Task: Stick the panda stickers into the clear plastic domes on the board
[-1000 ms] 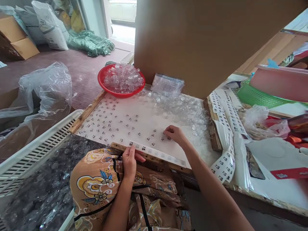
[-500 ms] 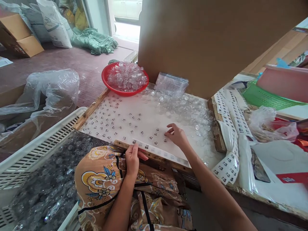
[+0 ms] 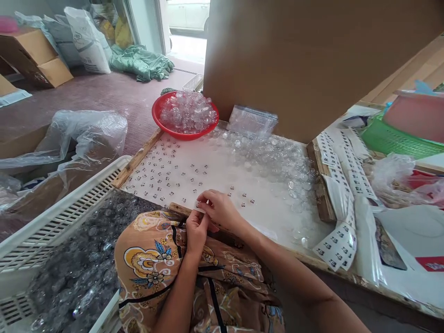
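Near the front edge of a white board with a wooden rim, my left hand pinches a strip of panda stickers. My right hand has its fingers at the same end of the strip, closed together; whether a sticker is between them is hidden. Small panda prints dot the left and middle of the board. Clear round pieces lie over its back and right part. A red bowl heaped with clear pieces sits at the back left corner.
A white basket of clear pieces stands at the left. A big cardboard sheet rises behind the board. More sticker strips hang over the right rim. A green basket lies further right.
My right hand has moved left and toward me, from the panda prints on the board to the strip at my left hand. The view has shifted slightly.
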`<action>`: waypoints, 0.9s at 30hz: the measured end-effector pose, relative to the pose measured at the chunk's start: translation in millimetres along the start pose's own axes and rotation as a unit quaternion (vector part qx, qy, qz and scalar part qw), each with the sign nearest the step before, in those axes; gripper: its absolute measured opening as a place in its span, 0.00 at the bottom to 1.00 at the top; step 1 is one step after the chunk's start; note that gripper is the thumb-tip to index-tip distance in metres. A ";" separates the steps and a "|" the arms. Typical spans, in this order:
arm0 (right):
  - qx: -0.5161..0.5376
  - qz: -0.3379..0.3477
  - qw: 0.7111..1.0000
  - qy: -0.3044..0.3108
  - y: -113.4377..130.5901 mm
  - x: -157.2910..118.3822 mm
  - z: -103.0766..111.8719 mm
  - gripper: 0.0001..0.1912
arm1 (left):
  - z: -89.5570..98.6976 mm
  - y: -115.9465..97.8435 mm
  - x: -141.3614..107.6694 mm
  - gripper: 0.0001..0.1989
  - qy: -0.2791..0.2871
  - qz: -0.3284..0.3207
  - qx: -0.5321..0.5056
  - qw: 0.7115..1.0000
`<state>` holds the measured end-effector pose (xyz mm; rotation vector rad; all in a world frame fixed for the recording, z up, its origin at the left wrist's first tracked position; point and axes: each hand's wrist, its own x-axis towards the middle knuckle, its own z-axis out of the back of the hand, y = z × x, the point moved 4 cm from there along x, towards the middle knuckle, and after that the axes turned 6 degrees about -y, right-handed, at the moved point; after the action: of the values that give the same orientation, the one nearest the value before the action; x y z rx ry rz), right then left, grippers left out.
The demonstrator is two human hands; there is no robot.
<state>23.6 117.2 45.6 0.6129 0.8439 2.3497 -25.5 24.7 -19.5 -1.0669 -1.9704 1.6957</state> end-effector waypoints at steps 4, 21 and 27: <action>-0.099 0.059 0.993 -0.022 2.9 -12.1 -6.1 0.06 | -0.5 0.2 0.8 0.15 -0.021 0.002 -0.029 0.999; 0.124 -0.294 0.937 -0.140 -165.5 31.2 69.7 0.12 | -0.2 -3.0 -0.3 0.12 -0.029 -0.006 0.046 0.998; 0.084 -0.296 0.943 -0.127 -170.6 34.4 61.4 0.09 | -1.2 -6.4 -1.2 0.12 -0.034 -0.002 0.047 0.998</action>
<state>93.5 274.9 -20.1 0.6108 0.9540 1.6313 -25.9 24.6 -12.9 -0.9838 -1.9112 1.8251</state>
